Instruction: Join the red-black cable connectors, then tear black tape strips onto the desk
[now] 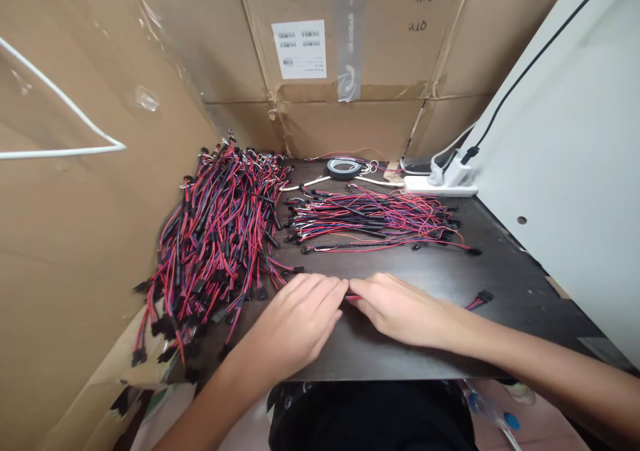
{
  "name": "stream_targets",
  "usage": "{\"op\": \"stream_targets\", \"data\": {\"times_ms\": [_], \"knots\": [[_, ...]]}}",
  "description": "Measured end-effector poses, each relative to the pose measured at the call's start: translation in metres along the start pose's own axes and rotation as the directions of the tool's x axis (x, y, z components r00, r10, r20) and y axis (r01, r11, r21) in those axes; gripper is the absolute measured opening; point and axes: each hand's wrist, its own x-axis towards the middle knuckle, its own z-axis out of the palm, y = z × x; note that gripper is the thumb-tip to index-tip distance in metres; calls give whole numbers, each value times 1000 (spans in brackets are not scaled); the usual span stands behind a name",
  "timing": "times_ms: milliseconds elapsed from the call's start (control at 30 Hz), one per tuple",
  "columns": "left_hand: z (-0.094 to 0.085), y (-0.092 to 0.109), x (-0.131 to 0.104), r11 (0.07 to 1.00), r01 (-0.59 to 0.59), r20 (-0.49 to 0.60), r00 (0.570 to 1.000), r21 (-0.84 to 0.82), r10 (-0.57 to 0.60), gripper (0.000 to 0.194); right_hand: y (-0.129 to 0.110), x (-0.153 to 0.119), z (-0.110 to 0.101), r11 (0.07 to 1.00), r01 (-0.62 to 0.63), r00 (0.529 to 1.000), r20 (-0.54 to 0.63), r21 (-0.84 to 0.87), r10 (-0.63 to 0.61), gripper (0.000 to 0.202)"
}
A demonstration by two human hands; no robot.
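My left hand (pixel 307 318) and my right hand (pixel 403 308) meet fingertip to fingertip low over the front of the dark table. Both are closed, pinching a thin wire harness (pixel 353 297), of which a short red stretch shows between them. Fingers cover most of it. Past my right forearm, red and dark wires end in a black connector (pixel 483 296); they look like the same harness, though my arm hides the link. Beyond my left hand lies a big heap of red, blue and black wire harnesses (pixel 225 218).
A flatter row of harnesses (pixel 370 214) lies across the table's back half. Behind it are a roll of black tape (pixel 344 168) and a white power strip (pixel 440 186) with plugs. Cardboard (pixel 380 58) walls the back and left; a white panel (pixel 565 138) stands right.
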Motion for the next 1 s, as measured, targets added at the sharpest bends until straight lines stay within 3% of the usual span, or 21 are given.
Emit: {"op": "stream_targets", "data": {"times_ms": [167, 267, 367, 467, 567, 733, 867, 1000], "knots": [[9, 3, 2, 985, -102, -25, 994, 137, 106, 25, 1, 4, -8, 905, 8, 992, 108, 426, -60, 21], [10, 1, 3, 970, -159, -49, 984, 182, 170, 26, 8, 3, -9, 782, -59, 976, 201, 620, -86, 25], [8, -1, 3, 965, -197, -67, 975, 174, 212, 30, 13, -1, -8, 606, -210, 941, 327, 767, -88, 35], [3, -8, 2, 971, -200, -45, 977, 134, 207, 29, 12, -4, -8, 476, -340, 909, 413, 811, -56, 41], [-7, -16, 0, 983, -165, -7, 986, 74, 166, 19, 7, -6, -8, 452, -380, 899, 436, 807, -24, 35], [-21, -15, -1, 987, -153, 69, 985, -43, 155, 27, -10, 1, 3, 394, -440, 863, 501, 807, -64, 19], [-18, -6, -6, 990, -140, 108, 984, -18, 141, 27, -17, 8, 17, 294, -459, 875, 483, 838, -13, 20], [-21, -10, -9, 967, -224, 50, 974, 124, 219, 33, -19, 11, 27, 109, -456, 880, 466, 883, -92, 22]]}}
